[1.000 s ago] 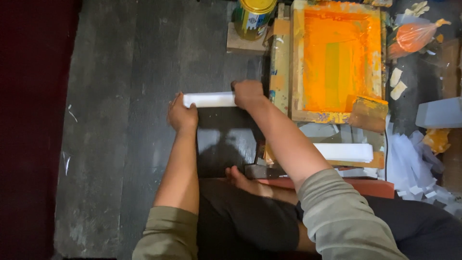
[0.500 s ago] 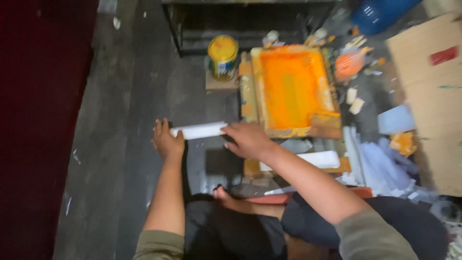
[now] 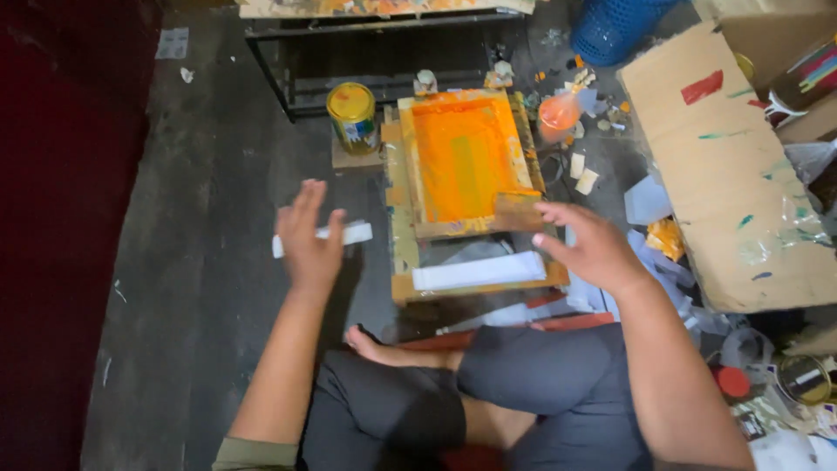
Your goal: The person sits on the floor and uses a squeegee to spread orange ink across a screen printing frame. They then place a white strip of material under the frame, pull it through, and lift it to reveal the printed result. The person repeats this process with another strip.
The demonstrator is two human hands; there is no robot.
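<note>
White paper strip (image 3: pixel 349 234), flat, behind left hand (image 3: pixel 307 240)

Hands: you have two up, your left hand (image 3: pixel 307 237) with a white strip behind it and your right hand (image 3: pixel 586 247) with fingers loosely spread.
White strips: you can count two, the small white strip (image 3: pixel 353 233) on the floor and the longer white strip (image 3: pixel 478 270) on the wooden board.
Printing frames: one orange screen frame (image 3: pixel 462 161).
Paint cans: one yellow-lidded can (image 3: pixel 352 116).
Baskets: one blue basket (image 3: pixel 615 26).
Cardboard sheets: one large cardboard sheet (image 3: pixel 728 166) at your right.
Orange bags: one orange bag (image 3: pixel 559 114).
</note>
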